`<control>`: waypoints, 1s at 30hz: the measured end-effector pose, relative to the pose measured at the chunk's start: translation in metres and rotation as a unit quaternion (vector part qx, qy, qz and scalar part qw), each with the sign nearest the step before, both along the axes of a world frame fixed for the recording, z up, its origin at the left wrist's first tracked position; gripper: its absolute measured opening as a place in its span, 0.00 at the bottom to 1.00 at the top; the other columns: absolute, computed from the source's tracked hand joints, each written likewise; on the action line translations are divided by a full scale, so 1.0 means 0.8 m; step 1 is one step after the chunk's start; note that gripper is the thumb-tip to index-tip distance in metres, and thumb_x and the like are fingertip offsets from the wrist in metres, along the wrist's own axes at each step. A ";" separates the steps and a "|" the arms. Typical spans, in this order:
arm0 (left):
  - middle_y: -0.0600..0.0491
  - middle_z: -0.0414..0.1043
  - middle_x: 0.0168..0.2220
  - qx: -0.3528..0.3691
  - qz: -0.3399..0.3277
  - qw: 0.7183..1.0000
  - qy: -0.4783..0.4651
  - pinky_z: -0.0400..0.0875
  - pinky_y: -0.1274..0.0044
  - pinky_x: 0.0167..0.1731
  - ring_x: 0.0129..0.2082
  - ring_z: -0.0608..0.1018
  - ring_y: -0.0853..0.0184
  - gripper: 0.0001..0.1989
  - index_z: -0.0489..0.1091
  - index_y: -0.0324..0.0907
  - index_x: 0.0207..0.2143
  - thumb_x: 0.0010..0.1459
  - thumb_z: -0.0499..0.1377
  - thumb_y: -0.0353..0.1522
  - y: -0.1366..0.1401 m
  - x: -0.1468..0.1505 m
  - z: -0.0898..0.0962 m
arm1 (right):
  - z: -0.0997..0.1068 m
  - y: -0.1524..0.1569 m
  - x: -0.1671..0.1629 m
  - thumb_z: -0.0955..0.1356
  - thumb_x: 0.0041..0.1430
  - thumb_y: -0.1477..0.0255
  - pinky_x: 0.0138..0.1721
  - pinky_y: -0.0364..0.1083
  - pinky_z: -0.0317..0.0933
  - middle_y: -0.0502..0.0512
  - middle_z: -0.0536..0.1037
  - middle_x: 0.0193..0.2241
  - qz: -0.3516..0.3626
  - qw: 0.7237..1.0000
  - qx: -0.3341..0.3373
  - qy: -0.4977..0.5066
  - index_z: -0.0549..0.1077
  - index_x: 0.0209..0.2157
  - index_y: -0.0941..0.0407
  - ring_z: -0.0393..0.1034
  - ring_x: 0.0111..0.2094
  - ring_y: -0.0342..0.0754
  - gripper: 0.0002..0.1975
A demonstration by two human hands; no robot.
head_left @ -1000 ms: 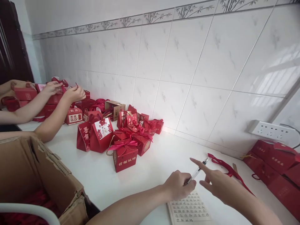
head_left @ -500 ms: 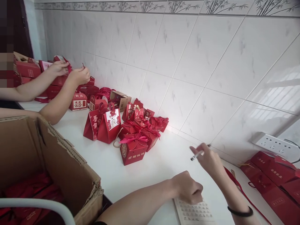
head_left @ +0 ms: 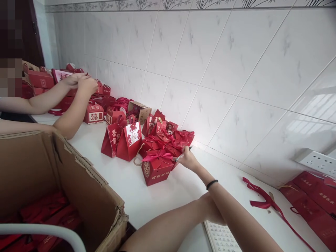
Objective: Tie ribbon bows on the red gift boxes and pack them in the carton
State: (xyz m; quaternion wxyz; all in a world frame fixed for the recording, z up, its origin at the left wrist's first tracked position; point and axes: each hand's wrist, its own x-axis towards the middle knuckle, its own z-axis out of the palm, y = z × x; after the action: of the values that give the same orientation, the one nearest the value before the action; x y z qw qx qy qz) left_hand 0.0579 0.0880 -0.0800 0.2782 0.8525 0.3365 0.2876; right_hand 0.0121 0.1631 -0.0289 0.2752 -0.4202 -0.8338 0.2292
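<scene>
My right hand point(head_left: 189, 159) is closed around a pen point(head_left: 179, 157) with a clear barrel. It reaches across to the cluster of small red gift boxes with bows, close by the front box point(head_left: 157, 173), which has a pink-red ribbon bow point(head_left: 159, 155). Whether the fingers touch a box I cannot tell. My left hand point(head_left: 210, 206) rests low over the top of a notebook point(head_left: 223, 239) with handwritten rows. My right forearm crosses in front of it and hides its fingers. Two red peaked gift bags point(head_left: 129, 145) stand left of the cluster.
An open cardboard box point(head_left: 86, 182) with red packages fills the lower left. Another person's hands point(head_left: 81, 82) work among red boxes at far left. Loose red ribbon point(head_left: 258, 194), a power strip point(head_left: 316, 161) and more red boxes point(head_left: 309, 203) are on the right.
My right hand has moved left with the pen, from above the notebook to the gift boxes, its forearm now crossing my left hand. The other person's hands have come together.
</scene>
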 end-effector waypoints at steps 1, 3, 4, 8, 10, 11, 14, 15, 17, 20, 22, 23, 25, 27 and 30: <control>0.56 0.60 0.17 0.008 -0.003 1.000 0.019 0.59 0.74 0.25 0.22 0.64 0.68 0.15 0.53 0.43 0.15 0.41 0.60 0.24 -0.001 0.000 0.001 | -0.001 0.001 -0.001 0.73 0.38 0.61 0.24 0.44 0.54 0.48 0.61 0.26 -0.003 1.000 0.000 0.002 0.49 0.29 0.53 0.59 0.25 0.46 0.28; 0.55 0.62 0.20 0.035 -0.023 0.997 0.069 0.60 0.74 0.26 0.25 0.66 0.67 0.14 0.54 0.43 0.17 0.42 0.59 0.25 -0.005 -0.001 0.003 | -0.002 0.000 0.002 0.72 0.38 0.62 0.24 0.44 0.55 0.48 0.61 0.26 -0.006 1.000 0.001 0.007 0.49 0.29 0.53 0.58 0.25 0.46 0.28; 0.55 0.63 0.22 0.045 -0.021 0.997 0.066 0.61 0.74 0.28 0.26 0.67 0.66 0.14 0.53 0.43 0.18 0.43 0.58 0.24 -0.007 -0.002 0.004 | 0.000 -0.001 0.007 0.72 0.38 0.62 0.24 0.44 0.55 0.48 0.61 0.27 -0.009 1.000 0.001 0.009 0.49 0.30 0.53 0.59 0.26 0.46 0.28; 0.57 0.60 0.17 0.093 0.004 0.993 0.078 0.61 0.71 0.35 0.24 0.67 0.68 0.12 0.51 0.42 0.18 0.51 0.50 0.24 -0.010 -0.004 0.001 | 0.010 -0.009 0.055 0.71 0.38 0.59 0.29 0.47 0.58 0.51 0.64 0.30 -0.008 0.999 0.045 0.014 0.50 0.30 0.53 0.60 0.29 0.49 0.27; 0.58 0.56 0.14 0.118 0.019 0.988 0.096 0.61 0.68 0.37 0.18 0.62 0.71 0.14 0.50 0.41 0.17 0.54 0.48 0.28 -0.009 -0.004 -0.002 | 0.015 -0.014 0.093 0.70 0.40 0.58 0.32 0.49 0.59 0.55 0.65 0.33 -0.002 0.996 0.087 0.022 0.50 0.31 0.54 0.62 0.32 0.51 0.26; 0.58 0.56 0.13 0.134 0.029 0.985 0.100 0.62 0.68 0.37 0.16 0.60 0.72 0.15 0.51 0.41 0.16 0.55 0.48 0.29 -0.007 -0.003 -0.004 | 0.016 -0.018 0.115 0.70 0.41 0.57 0.34 0.51 0.60 0.57 0.66 0.36 -0.006 0.994 0.108 0.028 0.51 0.31 0.54 0.62 0.34 0.52 0.26; 0.56 0.61 0.15 0.187 0.065 0.978 0.068 0.62 0.71 0.35 0.16 0.59 0.73 0.14 0.55 0.41 0.16 0.54 0.49 0.30 -0.005 -0.002 -0.008 | 0.010 -0.031 0.185 0.70 0.43 0.57 0.40 0.54 0.60 0.64 0.64 0.45 -0.062 0.984 0.156 0.052 0.52 0.32 0.54 0.63 0.41 0.56 0.25; 0.56 0.62 0.15 0.198 0.065 0.977 0.046 0.62 0.72 0.35 0.16 0.60 0.73 0.13 0.56 0.41 0.16 0.53 0.50 0.30 -0.005 -0.003 -0.008 | 0.005 -0.036 0.208 0.70 0.43 0.57 0.41 0.55 0.60 0.65 0.63 0.47 -0.086 0.980 0.169 0.059 0.52 0.32 0.54 0.63 0.43 0.57 0.25; 0.56 0.62 0.15 0.213 0.049 0.976 0.000 0.62 0.74 0.34 0.17 0.61 0.72 0.12 0.57 0.41 0.17 0.52 0.50 0.29 -0.006 -0.004 -0.007 | -0.009 -0.047 0.248 0.70 0.43 0.56 0.42 0.56 0.60 0.66 0.61 0.49 -0.122 0.972 0.187 0.070 0.52 0.33 0.54 0.62 0.46 0.59 0.26; 0.56 0.62 0.16 0.207 0.046 0.975 -0.059 0.62 0.75 0.34 0.19 0.62 0.72 0.10 0.56 0.41 0.19 0.52 0.48 0.30 -0.007 -0.008 -0.002 | -0.034 -0.065 0.289 0.70 0.46 0.56 0.45 0.57 0.59 0.67 0.60 0.51 -0.137 0.966 0.202 0.085 0.52 0.33 0.54 0.59 0.50 0.59 0.25; 0.56 0.62 0.18 0.167 0.089 0.979 -0.081 0.62 0.75 0.32 0.20 0.62 0.71 0.10 0.56 0.42 0.21 0.56 0.46 0.32 -0.006 -0.011 0.001 | -0.045 -0.077 0.303 0.69 0.49 0.57 0.47 0.57 0.57 0.67 0.59 0.51 -0.138 0.962 0.214 0.099 0.52 0.33 0.53 0.57 0.53 0.59 0.23; 0.56 0.63 0.20 0.135 0.119 0.980 -0.089 0.62 0.75 0.31 0.21 0.63 0.71 0.10 0.57 0.42 0.23 0.57 0.45 0.33 -0.004 -0.012 0.002 | -0.048 -0.083 0.306 0.69 0.49 0.57 0.47 0.57 0.57 0.67 0.59 0.51 -0.135 0.961 0.218 0.103 0.53 0.33 0.53 0.56 0.53 0.59 0.23; 0.55 0.66 0.27 0.064 0.183 0.974 -0.118 0.62 0.76 0.30 0.23 0.66 0.70 0.09 0.59 0.42 0.30 0.58 0.46 0.37 0.000 -0.012 0.003 | -0.048 -0.094 0.308 0.70 0.50 0.59 0.48 0.58 0.57 0.68 0.59 0.51 -0.118 0.964 0.218 0.099 0.53 0.33 0.53 0.54 0.55 0.60 0.22; 0.53 0.66 0.34 -0.002 0.230 0.958 -0.170 0.63 0.77 0.30 0.26 0.68 0.71 0.12 0.58 0.42 0.37 0.57 0.48 0.42 0.005 -0.011 0.004 | -0.043 -0.103 0.307 0.70 0.50 0.61 0.48 0.57 0.57 0.69 0.58 0.52 -0.085 0.971 0.208 0.084 0.53 0.33 0.53 0.51 0.57 0.60 0.21; 0.56 0.63 0.30 -0.079 0.228 0.939 -0.244 0.63 0.78 0.29 0.26 0.67 0.72 0.17 0.57 0.42 0.37 0.56 0.49 0.46 0.010 -0.006 0.008 | -0.035 -0.112 0.303 0.69 0.52 0.65 0.47 0.56 0.58 0.72 0.55 0.54 -0.042 0.979 0.188 0.070 0.52 0.34 0.54 0.47 0.59 0.62 0.20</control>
State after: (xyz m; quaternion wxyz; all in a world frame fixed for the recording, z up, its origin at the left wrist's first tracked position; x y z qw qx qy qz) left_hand 0.0527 0.0957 -0.0739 0.3451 0.6318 0.4651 0.5152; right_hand 0.2544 0.0738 -0.0572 0.4164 -0.3783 -0.8223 0.0855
